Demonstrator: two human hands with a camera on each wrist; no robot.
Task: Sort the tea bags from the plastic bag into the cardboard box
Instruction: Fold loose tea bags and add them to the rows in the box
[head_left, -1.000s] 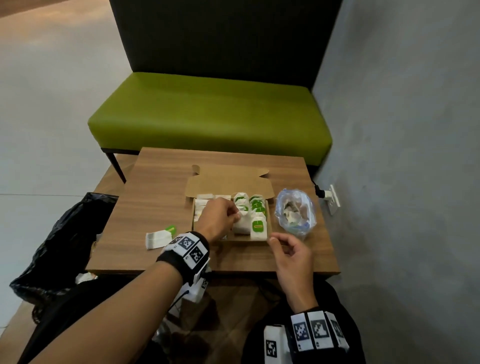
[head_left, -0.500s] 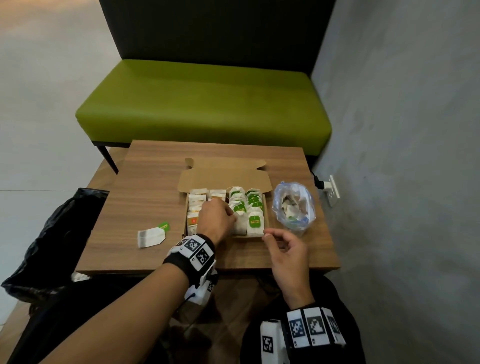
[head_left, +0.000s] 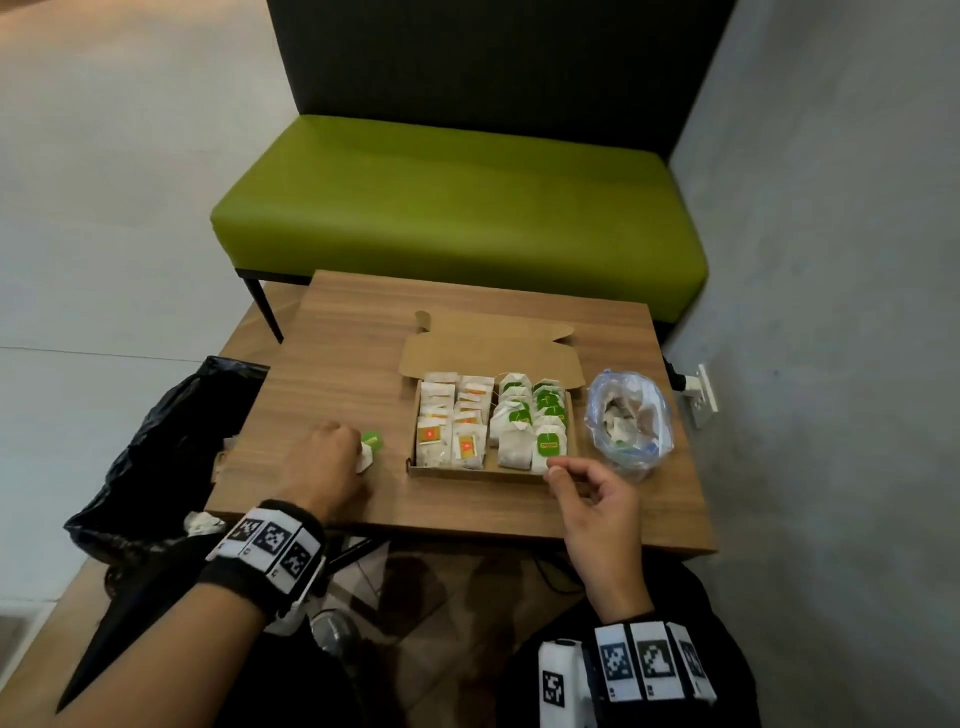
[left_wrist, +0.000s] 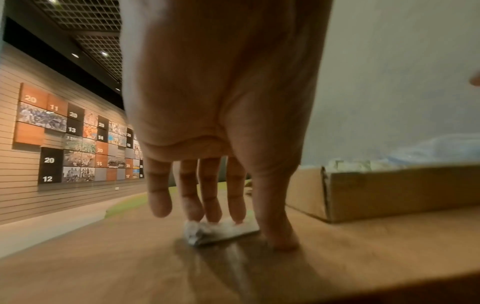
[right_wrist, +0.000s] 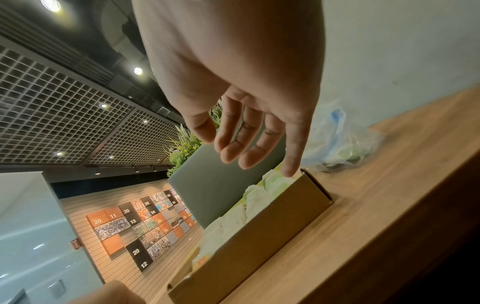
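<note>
A person sits at a small wooden table (head_left: 332, 332). The cardboard box (head_left: 470, 472), mid-table, holds four nearly full rows of tea bags (head_left: 470, 410). The plastic bag (head_left: 628, 415) by the right edge seems to hold a few more, though its contents are blurred. The left hand (head_left: 324, 465) presses fingertips (left_wrist: 211, 211) onto a loose tea bag (left_wrist: 221, 231) left of the box, its green tag (head_left: 373, 440) peeking out; no closed pinch is visible. The right hand (head_left: 597, 499), loosely open and empty, hovers at the box's near right corner.
</note>
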